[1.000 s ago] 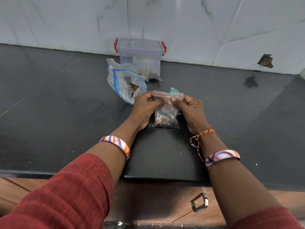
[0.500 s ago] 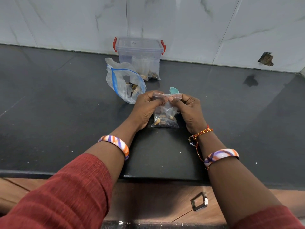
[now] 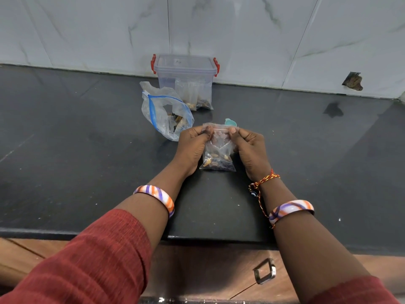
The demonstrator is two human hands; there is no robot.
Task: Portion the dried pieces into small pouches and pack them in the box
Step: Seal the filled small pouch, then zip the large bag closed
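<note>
on the counter (image 3: 87, 172) the left hand (image 3: 191, 148) and right hand (image 3: 249, 150) each pinched the pouch (image 3: 219, 154) top; far left lay the bag (image 3: 166, 115); the box (image 3: 186, 77) stood beyond

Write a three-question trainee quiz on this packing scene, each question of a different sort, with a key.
1. True or false: the lid is on the clear box by the wall.
2. What grips the top edge of the small pouch?
A. the left hand alone
B. the right hand alone
C. both hands
3. Fill in: the large bag has a ____ zip strip.

Key:
1. True; its red latches sit at both ends.
2. C; each hand pinches one top corner.
3. Blue.
</note>
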